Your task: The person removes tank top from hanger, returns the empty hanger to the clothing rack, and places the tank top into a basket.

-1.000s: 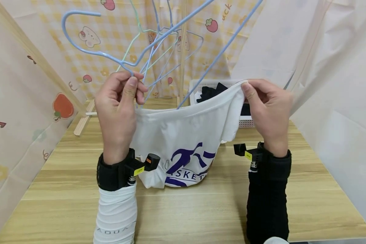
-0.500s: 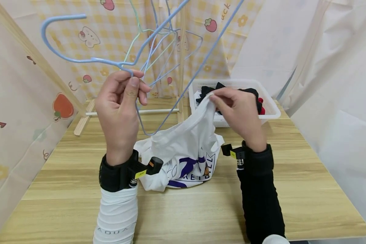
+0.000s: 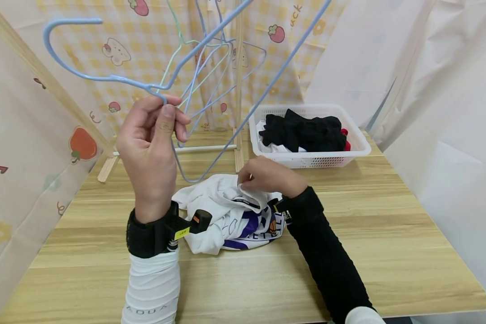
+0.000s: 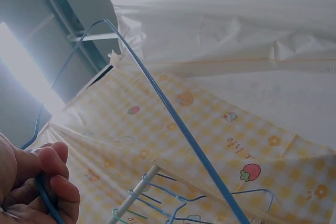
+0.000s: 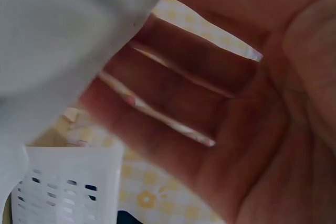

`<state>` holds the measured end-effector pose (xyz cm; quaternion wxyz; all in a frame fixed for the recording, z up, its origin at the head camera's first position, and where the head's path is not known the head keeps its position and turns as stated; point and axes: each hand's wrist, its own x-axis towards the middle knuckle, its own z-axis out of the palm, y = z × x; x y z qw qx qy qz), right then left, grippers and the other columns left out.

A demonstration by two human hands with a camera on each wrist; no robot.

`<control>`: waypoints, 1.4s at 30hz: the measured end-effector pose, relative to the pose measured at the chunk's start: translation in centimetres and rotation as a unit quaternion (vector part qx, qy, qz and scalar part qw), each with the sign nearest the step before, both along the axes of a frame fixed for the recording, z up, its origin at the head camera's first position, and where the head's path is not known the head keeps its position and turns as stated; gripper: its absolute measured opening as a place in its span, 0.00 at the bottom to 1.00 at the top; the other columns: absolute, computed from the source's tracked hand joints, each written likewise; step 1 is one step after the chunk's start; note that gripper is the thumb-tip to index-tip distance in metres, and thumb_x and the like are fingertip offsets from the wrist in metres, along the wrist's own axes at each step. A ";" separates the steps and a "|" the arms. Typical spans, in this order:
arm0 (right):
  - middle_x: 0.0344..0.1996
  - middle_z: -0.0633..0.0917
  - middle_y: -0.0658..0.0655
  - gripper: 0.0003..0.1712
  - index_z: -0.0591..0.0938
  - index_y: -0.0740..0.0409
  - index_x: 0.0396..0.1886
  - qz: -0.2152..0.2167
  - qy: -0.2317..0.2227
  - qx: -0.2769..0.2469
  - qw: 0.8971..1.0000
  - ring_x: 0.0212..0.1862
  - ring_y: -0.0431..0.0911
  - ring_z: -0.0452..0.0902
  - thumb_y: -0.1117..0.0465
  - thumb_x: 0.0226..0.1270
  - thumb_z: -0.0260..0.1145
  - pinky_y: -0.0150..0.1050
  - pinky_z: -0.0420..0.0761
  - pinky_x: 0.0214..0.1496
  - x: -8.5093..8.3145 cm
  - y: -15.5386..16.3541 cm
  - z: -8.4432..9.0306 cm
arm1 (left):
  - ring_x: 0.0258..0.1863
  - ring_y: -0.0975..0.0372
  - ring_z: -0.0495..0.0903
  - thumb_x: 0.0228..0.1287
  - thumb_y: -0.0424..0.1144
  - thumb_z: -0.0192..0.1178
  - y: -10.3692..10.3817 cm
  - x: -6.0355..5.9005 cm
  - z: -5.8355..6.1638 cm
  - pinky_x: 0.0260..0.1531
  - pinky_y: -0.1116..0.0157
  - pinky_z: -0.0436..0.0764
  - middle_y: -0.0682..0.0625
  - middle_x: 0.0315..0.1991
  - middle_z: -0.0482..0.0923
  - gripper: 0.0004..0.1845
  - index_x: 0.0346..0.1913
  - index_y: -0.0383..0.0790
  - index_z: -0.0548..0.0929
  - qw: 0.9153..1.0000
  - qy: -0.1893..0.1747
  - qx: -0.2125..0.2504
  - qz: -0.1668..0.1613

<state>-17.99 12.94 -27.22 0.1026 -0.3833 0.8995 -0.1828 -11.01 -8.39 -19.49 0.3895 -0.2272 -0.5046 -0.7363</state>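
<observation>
My left hand pinches a light-blue wire clothes hanger near its neck and holds it up above the table. The hanger's hook points left, and one rounded corner hangs just over the white T-shirt. The T-shirt lies bunched on the table, with a purple basketball print and a dark label at its neckband. My right hand grips the shirt at the neckband, palm down. In the right wrist view, white cloth covers the fingertips of that hand.
A white plastic basket with black, white and red clothes stands at the back right. Behind the left hand is a wooden rack with several blue and green hangers. Patterned curtains enclose the wooden table.
My right hand has moved left and down with the shirt's neckband, and the shirt has sunk into a heap. The hanger has come out of the shirt and shifted slightly left.
</observation>
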 end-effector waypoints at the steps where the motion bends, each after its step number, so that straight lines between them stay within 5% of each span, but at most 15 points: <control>1: 0.35 0.91 0.51 0.10 0.94 0.56 0.39 0.004 -0.012 0.007 1.000 0.37 0.42 0.82 0.69 0.73 0.68 0.35 0.80 0.43 -0.1 -0.1 -0.2 | 0.21 0.61 0.76 0.77 0.22 0.59 -0.1 0.0 0.0 0.27 0.70 0.78 0.47 0.29 0.86 0.08 0.42 0.30 0.89 1.000 -0.001 0.003 0.001; 9: 0.62 0.89 0.57 0.20 0.87 0.58 0.65 -0.052 -0.027 0.000 0.998 0.63 0.55 0.86 0.59 0.77 0.71 0.48 0.84 0.65 0.7 1.3 1.2 | 0.20 0.61 0.77 0.75 0.22 0.60 -0.8 0.0 0.2 0.27 0.71 0.78 0.45 0.32 0.87 0.07 0.42 0.29 0.88 0.999 -0.006 0.022 0.023; 17: 0.63 0.88 0.57 0.22 0.86 0.57 0.66 -0.119 0.023 -0.046 0.992 0.64 0.54 0.84 0.57 0.77 0.72 0.52 0.84 0.65 1.6 4.5 3.1 | 0.18 0.60 0.75 0.72 0.21 0.63 -2.8 0.1 0.9 0.23 0.71 0.76 0.42 0.27 0.86 0.04 0.40 0.22 0.88 0.992 0.016 0.096 0.075; 27: 0.62 0.88 0.59 0.21 0.86 0.56 0.65 -0.151 0.037 -0.075 0.985 0.63 0.54 0.84 0.56 0.77 0.72 0.56 0.82 0.67 1.9 6.8 3.7 | 0.22 0.59 0.74 0.72 0.25 0.66 -7.7 0.8 1.4 0.22 0.75 0.65 0.42 0.26 0.82 0.05 0.39 0.24 0.89 0.962 -0.014 0.154 0.224; 35: 0.62 0.88 0.59 0.21 0.86 0.56 0.66 -0.157 0.044 -0.080 0.983 0.63 0.54 0.84 0.56 0.78 0.71 0.55 0.82 0.68 2.1 7.1 4.1 | 0.33 0.56 0.80 0.76 0.25 0.61 -10.3 1.0 1.8 0.26 0.75 0.56 0.42 0.37 0.83 0.07 0.39 0.29 0.87 0.932 -0.081 0.265 0.232; 42: 0.61 0.88 0.58 0.21 0.87 0.55 0.65 -0.164 0.060 -0.086 0.981 0.61 0.52 0.84 0.57 0.76 0.73 0.53 0.83 0.68 2.4 7.2 4.3 | 0.27 0.59 0.81 0.74 0.22 0.59 -11.6 -0.5 0.3 0.25 0.75 0.65 0.44 0.35 0.86 0.11 0.35 0.30 0.90 0.942 -0.142 0.182 0.244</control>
